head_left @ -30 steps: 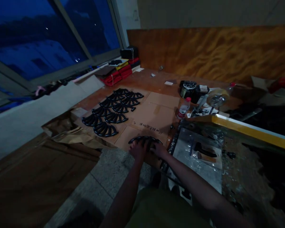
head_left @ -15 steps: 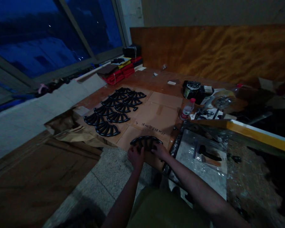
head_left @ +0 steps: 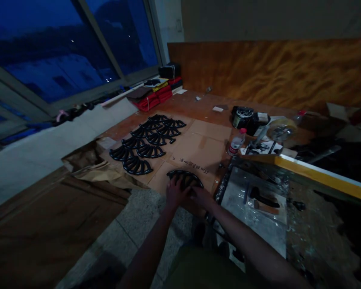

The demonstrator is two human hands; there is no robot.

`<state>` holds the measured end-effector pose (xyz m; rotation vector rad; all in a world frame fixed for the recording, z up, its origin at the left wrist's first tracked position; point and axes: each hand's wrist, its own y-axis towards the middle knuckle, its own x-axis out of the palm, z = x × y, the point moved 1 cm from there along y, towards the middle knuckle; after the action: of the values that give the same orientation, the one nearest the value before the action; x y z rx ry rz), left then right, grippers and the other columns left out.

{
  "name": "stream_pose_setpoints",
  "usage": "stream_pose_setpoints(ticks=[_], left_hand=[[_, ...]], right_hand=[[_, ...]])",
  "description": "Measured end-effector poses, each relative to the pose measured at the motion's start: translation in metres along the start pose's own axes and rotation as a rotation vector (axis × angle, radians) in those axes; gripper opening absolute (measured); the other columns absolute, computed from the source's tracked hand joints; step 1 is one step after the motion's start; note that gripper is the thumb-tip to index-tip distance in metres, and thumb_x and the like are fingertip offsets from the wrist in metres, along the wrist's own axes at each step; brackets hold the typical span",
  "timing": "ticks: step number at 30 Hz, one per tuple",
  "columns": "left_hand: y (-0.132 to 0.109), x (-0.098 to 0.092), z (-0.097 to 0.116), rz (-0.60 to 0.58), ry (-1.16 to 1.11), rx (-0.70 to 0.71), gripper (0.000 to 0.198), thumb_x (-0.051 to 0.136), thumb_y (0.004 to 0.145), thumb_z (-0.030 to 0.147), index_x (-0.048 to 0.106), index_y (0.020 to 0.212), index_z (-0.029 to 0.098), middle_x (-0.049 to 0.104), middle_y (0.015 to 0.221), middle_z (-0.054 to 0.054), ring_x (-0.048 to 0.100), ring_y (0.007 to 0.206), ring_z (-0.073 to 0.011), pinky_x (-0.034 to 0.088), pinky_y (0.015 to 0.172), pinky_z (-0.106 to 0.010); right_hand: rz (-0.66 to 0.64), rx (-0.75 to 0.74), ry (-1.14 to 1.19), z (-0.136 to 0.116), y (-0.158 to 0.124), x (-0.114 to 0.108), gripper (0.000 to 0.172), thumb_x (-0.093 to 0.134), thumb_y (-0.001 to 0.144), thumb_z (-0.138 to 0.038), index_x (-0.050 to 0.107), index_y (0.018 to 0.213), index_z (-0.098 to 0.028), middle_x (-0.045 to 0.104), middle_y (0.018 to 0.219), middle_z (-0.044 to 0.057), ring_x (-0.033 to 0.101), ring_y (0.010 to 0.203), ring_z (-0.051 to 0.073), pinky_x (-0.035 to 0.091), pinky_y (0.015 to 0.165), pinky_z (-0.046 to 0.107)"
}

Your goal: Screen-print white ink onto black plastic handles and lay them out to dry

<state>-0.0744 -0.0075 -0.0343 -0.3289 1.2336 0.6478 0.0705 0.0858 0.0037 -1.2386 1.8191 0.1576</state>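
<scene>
A black fan-shaped set of curved pieces point(head_left: 185, 176) lies on the near edge of a flat cardboard sheet point(head_left: 204, 150). My left hand point(head_left: 175, 192) rests on its left part, fingers spread over the pieces. Beside it, my right hand point(head_left: 201, 195) touches the right part, fingers laid on the pieces. Several more black fan-shaped sets point(head_left: 147, 140) lie in rows farther back on the cardboard. The light is dim and finger detail is poor.
A small plastic bottle with a red cap point(head_left: 236, 142) stands right of the cardboard. A tape dispenser point(head_left: 278, 130), a dark tin point(head_left: 243, 114), a yellow-edged frame point(head_left: 325, 176) and a plastic-covered plate point(head_left: 255, 198) sit to the right. Red and black stacks point(head_left: 156, 90) lie by the window.
Both hands have shifted slightly on the near black set, the left hand moving up onto it. The view has drifted a little.
</scene>
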Motion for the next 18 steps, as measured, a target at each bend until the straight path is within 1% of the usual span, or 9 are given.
stream_pose_setpoints(ticks=[2, 5, 8, 10, 12, 14, 15, 16, 18], left_hand=[[-0.004, 0.004, 0.009, -0.097, 0.035, 0.084, 0.065, 0.065, 0.078, 0.061, 0.060, 0.132, 0.024, 0.049, 0.147, -0.013, 0.042, 0.136, -0.0357, 0.034, 0.112, -0.051], [-0.002, 0.008, 0.019, -0.169, 0.071, 0.072, 0.063, 0.069, 0.076, 0.053, 0.063, 0.129, 0.020, 0.051, 0.147, -0.013, 0.038, 0.139, -0.0384, 0.032, 0.114, -0.052], [0.002, 0.009, 0.023, -0.193, 0.063, 0.018, 0.059, 0.070, 0.075, 0.050, 0.065, 0.125, 0.019, 0.054, 0.143, -0.013, 0.038, 0.139, -0.0386, 0.034, 0.114, -0.050], [0.004, 0.009, 0.023, -0.175, 0.045, -0.010, 0.058, 0.070, 0.075, 0.048, 0.065, 0.126, 0.022, 0.055, 0.143, -0.010, 0.038, 0.139, -0.0382, 0.034, 0.113, -0.050], [0.009, 0.008, 0.022, -0.148, 0.026, 0.008, 0.057, 0.070, 0.075, 0.046, 0.064, 0.128, 0.025, 0.055, 0.144, -0.007, 0.037, 0.140, -0.0370, 0.034, 0.114, -0.049], [0.022, 0.007, 0.020, -0.140, 0.018, 0.037, 0.055, 0.070, 0.075, 0.045, 0.066, 0.126, 0.026, 0.057, 0.142, -0.007, 0.040, 0.138, -0.0356, 0.034, 0.114, -0.048], [0.033, 0.007, 0.019, -0.146, 0.018, 0.051, 0.053, 0.070, 0.075, 0.046, 0.067, 0.124, 0.026, 0.059, 0.139, -0.008, 0.043, 0.135, -0.0352, 0.035, 0.113, -0.048], [0.048, 0.007, 0.019, -0.152, 0.016, 0.064, 0.050, 0.069, 0.076, 0.047, 0.069, 0.121, 0.026, 0.060, 0.137, -0.009, 0.045, 0.133, -0.0350, 0.035, 0.113, -0.048], [0.086, 0.006, 0.020, -0.155, 0.004, 0.089, 0.049, 0.067, 0.077, 0.050, 0.070, 0.120, 0.026, 0.062, 0.135, -0.009, 0.047, 0.131, -0.0350, 0.035, 0.113, -0.049]], right_hand=[[0.003, -0.012, -0.080, 0.002, -0.010, 0.001, 0.044, 0.062, 0.089, -0.036, 0.059, 0.130, -0.020, 0.064, 0.129, 0.012, 0.059, 0.120, 0.028, 0.043, 0.101, 0.039], [0.000, -0.022, -0.163, 0.006, -0.021, 0.003, 0.049, 0.062, 0.088, -0.043, 0.059, 0.131, -0.018, 0.060, 0.135, 0.015, 0.052, 0.128, 0.031, 0.040, 0.105, 0.044], [-0.010, -0.069, -0.227, 0.008, -0.024, 0.002, 0.051, 0.060, 0.089, -0.044, 0.061, 0.130, -0.013, 0.058, 0.136, 0.019, 0.049, 0.131, 0.033, 0.038, 0.108, 0.046], [-0.012, -0.080, -0.249, 0.008, -0.023, -0.001, 0.049, 0.059, 0.089, -0.046, 0.065, 0.125, -0.012, 0.062, 0.132, 0.020, 0.052, 0.128, 0.034, 0.040, 0.106, 0.045], [-0.018, -0.066, -0.265, 0.006, -0.021, -0.004, 0.046, 0.058, 0.089, -0.047, 0.069, 0.118, -0.013, 0.065, 0.126, 0.020, 0.056, 0.123, 0.034, 0.042, 0.105, 0.045], [-0.045, -0.049, -0.282, 0.003, -0.016, -0.007, 0.041, 0.058, 0.087, -0.046, 0.073, 0.111, -0.016, 0.069, 0.120, 0.019, 0.060, 0.119, 0.034, 0.042, 0.105, 0.044], [-0.060, -0.037, -0.285, 0.002, -0.013, -0.008, 0.038, 0.060, 0.086, -0.045, 0.075, 0.108, -0.018, 0.070, 0.118, 0.018, 0.061, 0.118, 0.035, 0.042, 0.105, 0.044], [-0.069, -0.020, -0.273, 0.001, -0.010, -0.008, 0.034, 0.063, 0.083, -0.043, 0.076, 0.106, -0.021, 0.071, 0.116, 0.016, 0.061, 0.116, 0.035, 0.043, 0.106, 0.045], [-0.066, 0.022, -0.215, -0.001, -0.003, -0.007, 0.031, 0.071, 0.076, -0.038, 0.077, 0.104, -0.029, 0.072, 0.114, 0.012, 0.061, 0.116, 0.036, 0.047, 0.103, 0.044]])
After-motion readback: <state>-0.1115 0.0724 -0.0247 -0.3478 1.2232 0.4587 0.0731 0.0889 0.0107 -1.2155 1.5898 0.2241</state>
